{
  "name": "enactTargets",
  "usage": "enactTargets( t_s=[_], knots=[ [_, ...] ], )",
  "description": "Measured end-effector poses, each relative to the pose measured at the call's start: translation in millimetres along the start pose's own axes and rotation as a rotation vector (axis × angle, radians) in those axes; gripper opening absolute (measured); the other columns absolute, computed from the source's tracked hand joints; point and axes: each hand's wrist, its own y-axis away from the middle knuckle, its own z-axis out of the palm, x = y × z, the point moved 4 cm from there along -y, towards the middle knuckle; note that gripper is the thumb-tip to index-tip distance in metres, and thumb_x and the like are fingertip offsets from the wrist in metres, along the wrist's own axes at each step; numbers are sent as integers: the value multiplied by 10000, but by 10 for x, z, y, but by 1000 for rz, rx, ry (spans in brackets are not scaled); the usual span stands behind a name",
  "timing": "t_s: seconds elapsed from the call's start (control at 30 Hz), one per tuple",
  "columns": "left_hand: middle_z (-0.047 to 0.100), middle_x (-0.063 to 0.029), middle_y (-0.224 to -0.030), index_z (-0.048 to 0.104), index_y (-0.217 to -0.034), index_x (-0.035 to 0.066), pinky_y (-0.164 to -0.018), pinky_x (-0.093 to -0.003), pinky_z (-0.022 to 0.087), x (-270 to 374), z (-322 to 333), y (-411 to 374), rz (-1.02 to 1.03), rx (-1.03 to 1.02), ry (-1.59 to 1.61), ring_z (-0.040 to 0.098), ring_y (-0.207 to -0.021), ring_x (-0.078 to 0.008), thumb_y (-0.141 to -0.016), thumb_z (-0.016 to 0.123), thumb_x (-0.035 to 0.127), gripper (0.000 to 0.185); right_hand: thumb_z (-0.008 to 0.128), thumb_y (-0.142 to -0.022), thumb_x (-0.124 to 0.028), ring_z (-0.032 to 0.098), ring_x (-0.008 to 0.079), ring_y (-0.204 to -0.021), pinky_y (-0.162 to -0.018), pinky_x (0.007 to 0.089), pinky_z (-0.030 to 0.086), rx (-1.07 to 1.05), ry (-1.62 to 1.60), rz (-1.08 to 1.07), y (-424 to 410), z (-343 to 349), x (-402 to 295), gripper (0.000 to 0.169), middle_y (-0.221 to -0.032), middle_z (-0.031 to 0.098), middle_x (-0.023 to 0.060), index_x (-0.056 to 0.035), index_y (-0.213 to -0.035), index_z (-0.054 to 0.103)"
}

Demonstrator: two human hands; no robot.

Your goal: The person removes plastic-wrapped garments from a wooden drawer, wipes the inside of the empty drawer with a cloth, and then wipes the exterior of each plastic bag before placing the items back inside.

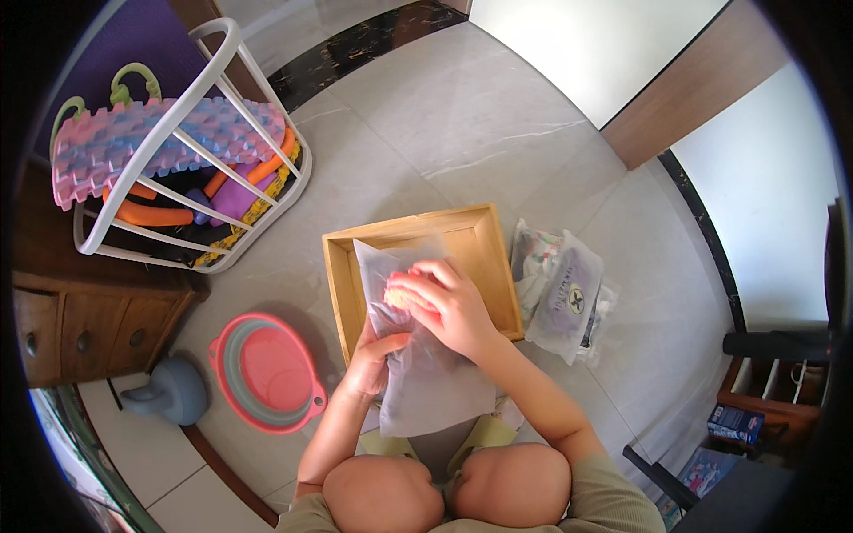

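Observation:
A frosted, translucent plastic bag (433,393) lies across the space in front of my knees, partly over a shallow wooden tray (504,266). My left hand (376,356) grips the bag's left edge, thumb on top. Over the bag's open end is my right hand (443,303), its fingers closed around a small, light beige item (400,298) whose kind I cannot tell. Right of the tray, several packed plastic bags lie on the tiled floor, the top one a frosted bag (566,296) with printing and a round emblem.
A red and grey collapsible basin (273,373) sits to the left, near a blue-grey rounded plastic object (174,392). A white slatted basket (233,30) at upper left holds a foam roller (166,136). Wooden drawers (86,330) stand at left, and a wooden shelf unit (766,393) at right.

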Motion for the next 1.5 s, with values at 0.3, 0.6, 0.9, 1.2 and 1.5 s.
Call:
enactTargets(
  t_s=[0.3, 0.6, 0.9, 1.2, 1.5],
  knots=[
    [514, -131, -1200, 392, -1284, 58, -961, -391, 389, 79, -83, 18, 77, -207, 442, 502, -1113, -256, -783, 537, 191, 538, 661, -719, -124, 527, 213, -822, -721, 322, 471, -159, -95, -115, 87, 61, -250, 235, -936, 553, 23, -118, -954, 646],
    [634, -73, -936, 566, -1071, 55, -731, -305, 518, -98, -276, -102, -219, 91, 233, 615, -853, -185, -850, 604, 235, 288, 684, -683, -105, 507, 151, -696, -607, 261, 449, -356, -92, -373, 348, 232, -326, 160, -868, 576, -39, -126, -840, 658],
    [503, -71, -1239, 432, -1257, 64, -966, -374, 378, 73, -192, -194, 201, 188, 257, 477, -1136, -205, -910, 498, 334, 445, 698, -622, -84, 513, 141, -690, -586, 260, 454, 85, 115, -314, 357, -44, -133, 256, -838, 555, -12, -128, -870, 652],
    [595, -72, -846, 562, -885, 72, -727, -305, 465, -9, 40, -157, 164, 153, 322, 568, -804, -189, -888, 379, 572, 533, 688, -608, -31, 521, 158, -679, -554, 255, 454, 242, 272, -71, 326, 224, -327, 421, -841, 514, 13, -177, -1003, 683],
    [414, -75, -1327, 325, -1335, 103, -1042, -415, 288, 223, 115, -112, 332, 183, 384, 388, -1230, -237, -946, 332, 450, 521, 665, -609, 53, 493, 174, -682, -581, 270, 426, 477, 152, 98, 464, -123, 53, 400, -874, 473, 63, -124, -966, 686]
  ],
)
